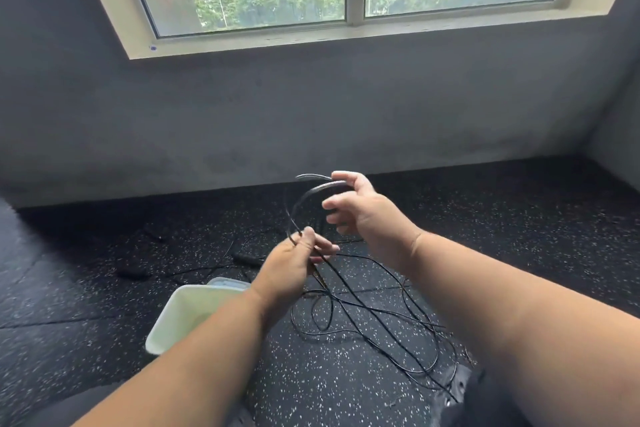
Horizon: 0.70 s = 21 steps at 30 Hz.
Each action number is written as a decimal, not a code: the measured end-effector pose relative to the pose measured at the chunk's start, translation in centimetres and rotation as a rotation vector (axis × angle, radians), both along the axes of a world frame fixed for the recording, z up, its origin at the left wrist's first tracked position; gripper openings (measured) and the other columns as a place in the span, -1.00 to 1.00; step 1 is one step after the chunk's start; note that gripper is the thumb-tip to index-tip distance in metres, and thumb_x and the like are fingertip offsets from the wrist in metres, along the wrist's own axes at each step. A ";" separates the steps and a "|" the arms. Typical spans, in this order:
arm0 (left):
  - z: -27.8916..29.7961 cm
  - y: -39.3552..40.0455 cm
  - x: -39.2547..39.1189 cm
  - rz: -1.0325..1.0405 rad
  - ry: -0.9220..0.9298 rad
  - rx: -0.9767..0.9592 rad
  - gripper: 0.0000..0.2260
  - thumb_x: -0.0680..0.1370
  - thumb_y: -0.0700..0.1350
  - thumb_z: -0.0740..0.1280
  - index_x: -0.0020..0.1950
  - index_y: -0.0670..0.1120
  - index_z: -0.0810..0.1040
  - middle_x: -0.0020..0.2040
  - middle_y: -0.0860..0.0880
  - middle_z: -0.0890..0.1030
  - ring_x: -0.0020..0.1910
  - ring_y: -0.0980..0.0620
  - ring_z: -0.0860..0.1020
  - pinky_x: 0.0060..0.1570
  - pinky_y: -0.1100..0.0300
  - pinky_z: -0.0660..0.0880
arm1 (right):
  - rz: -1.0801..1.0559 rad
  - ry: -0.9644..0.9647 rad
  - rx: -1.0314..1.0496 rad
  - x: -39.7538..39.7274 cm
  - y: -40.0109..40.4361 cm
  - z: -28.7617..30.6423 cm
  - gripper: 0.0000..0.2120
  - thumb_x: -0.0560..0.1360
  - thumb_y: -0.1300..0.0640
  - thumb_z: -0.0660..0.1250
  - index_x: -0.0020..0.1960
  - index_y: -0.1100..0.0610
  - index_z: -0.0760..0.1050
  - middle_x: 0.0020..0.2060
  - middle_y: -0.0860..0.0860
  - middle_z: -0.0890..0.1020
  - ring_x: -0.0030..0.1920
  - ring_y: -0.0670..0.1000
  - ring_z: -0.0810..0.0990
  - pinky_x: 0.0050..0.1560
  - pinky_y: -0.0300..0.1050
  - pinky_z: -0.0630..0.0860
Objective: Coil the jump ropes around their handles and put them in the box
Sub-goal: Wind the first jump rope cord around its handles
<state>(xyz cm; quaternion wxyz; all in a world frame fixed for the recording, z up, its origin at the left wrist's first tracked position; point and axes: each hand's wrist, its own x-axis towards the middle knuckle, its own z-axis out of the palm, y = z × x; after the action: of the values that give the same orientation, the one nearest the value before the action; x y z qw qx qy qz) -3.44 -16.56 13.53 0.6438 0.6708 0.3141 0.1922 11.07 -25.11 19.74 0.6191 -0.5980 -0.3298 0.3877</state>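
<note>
A thin black jump rope (363,308) lies in loose tangled loops on the speckled floor below my hands. My left hand (294,265) is closed around part of it, and the rope hangs down from that hand. A blurred arc of rope (304,198) curves up from there to my right hand (360,208), which pinches its upper end between thumb and fingers. The pale open box (162,326) sits on the floor under my left forearm. Dark jump rope handles (247,258) lie on the floor beyond the box.
More black rope and another dark handle (133,270) lie on the floor at the left. A grey wall (311,114) with a window rises just past the floor. My dark-clothed knees (485,402) show at the bottom edge.
</note>
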 end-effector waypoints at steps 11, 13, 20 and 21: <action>5.6 3.5 0.5 0.236 -0.346 -0.281 -0.66 0.75 0.13 0.08 -0.01 -0.05 0.50 -0.15 -0.11 0.73 -0.15 -0.06 0.73 -0.08 0.03 0.63 | 0.397 -0.142 -0.403 -2.3 -0.8 -7.0 -0.63 0.69 -0.13 0.22 -0.14 0.04 0.61 -0.34 0.00 0.64 -0.25 0.03 0.58 0.05 0.05 0.40; 5.0 4.6 0.0 0.247 -0.295 -0.303 -0.65 0.73 0.18 0.09 0.12 -0.03 0.54 0.01 -0.11 0.74 0.03 -0.09 0.70 0.03 0.00 0.59 | 0.216 -0.139 -0.343 -2.1 -0.4 -6.0 -0.51 0.69 -0.18 0.19 -0.34 0.03 0.45 -0.48 -0.04 0.45 -0.44 -0.02 0.39 -0.11 0.01 0.47; -0.5 0.1 -1.0 -0.421 0.134 -0.208 -0.33 0.41 0.47 0.37 0.46 0.23 0.53 0.44 0.14 0.57 0.53 0.03 0.39 0.53 -0.15 0.14 | 0.096 0.349 0.044 -2.0 1.6 0.8 -0.53 0.71 -0.11 0.14 -0.33 0.06 0.27 -0.52 -0.01 0.17 -0.44 0.01 0.07 -0.38 -0.07 0.08; -1.0 -0.8 -0.7 -0.462 0.172 -0.153 -0.43 0.45 0.41 0.40 0.41 0.23 0.56 0.38 0.16 0.61 0.47 0.09 0.46 0.55 -0.14 0.18 | 0.089 0.386 0.061 -1.8 1.7 1.4 -0.53 0.70 -0.12 0.13 -0.33 0.05 0.27 -0.51 -0.02 0.15 -0.44 0.00 0.06 -0.37 -0.07 0.08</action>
<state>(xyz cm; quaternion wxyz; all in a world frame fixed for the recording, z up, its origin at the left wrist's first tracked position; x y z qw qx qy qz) -4.18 -17.35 12.49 0.6904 0.6879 0.2200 -0.0422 9.29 -23.46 21.12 0.6707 -0.4785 -0.2427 0.5121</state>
